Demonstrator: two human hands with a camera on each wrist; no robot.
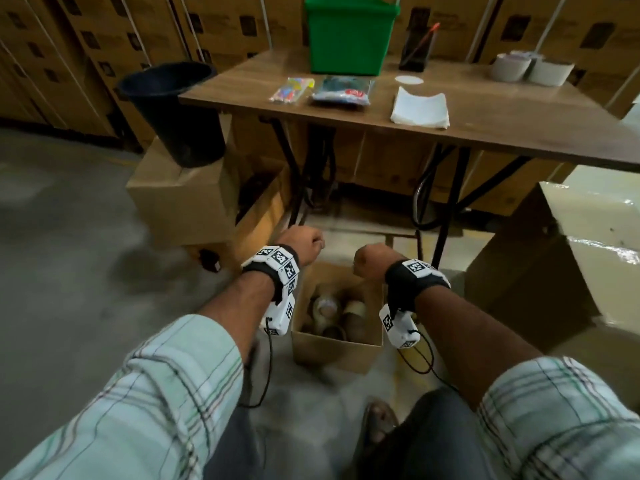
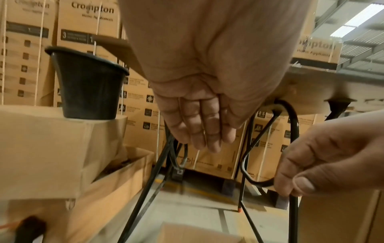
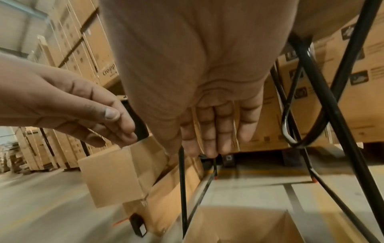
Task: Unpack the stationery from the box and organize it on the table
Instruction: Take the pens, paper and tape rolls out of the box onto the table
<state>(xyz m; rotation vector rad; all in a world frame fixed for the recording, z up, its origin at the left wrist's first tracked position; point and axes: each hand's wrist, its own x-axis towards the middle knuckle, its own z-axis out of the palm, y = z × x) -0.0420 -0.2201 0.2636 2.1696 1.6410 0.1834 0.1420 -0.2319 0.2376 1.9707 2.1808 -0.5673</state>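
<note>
A small open cardboard box (image 1: 337, 344) sits on the concrete floor (image 1: 62, 258) between the person's forearms, holding several rolls of tape (image 1: 341, 315) crowded together; how many cannot be told. Above its far side hang the left hand (image 1: 306, 242) and the right hand (image 1: 372, 259), close together but apart, neither touching the box. Both hold nothing: in the wrist views the fingers (image 2: 204, 129) of the left hand lie straight and together, and the fingers (image 3: 218, 129) of the right hand lie the same way.

On the wooden bench (image 1: 485, 133) a green bin (image 1: 349, 36) stands at the far edge, its contents hidden. Right of it a black holder (image 1: 415, 53) carries a red-tipped pen (image 1: 424, 41) that leans to the right. In front of the bin lie a packet of colourful items (image 1: 291, 89) and, just beside it, a clear packet with dark contents (image 1: 343, 91). Further right lies a stack of white sheets (image 1: 419, 107), with a small white disc (image 1: 409, 79) behind it. Near the bench's far right corner stand two stacks of white bowls (image 1: 531, 70).

Left of the bench a black bucket (image 1: 173, 109) stands on a large closed carton (image 1: 173, 199), with an open carton (image 1: 259, 202) next to it. The bench stands on black metal legs (image 1: 446, 216). Stacked printed cartons (image 1: 86, 46) wall the room behind, and a glossy carton (image 1: 571, 258) stands at right.
</note>
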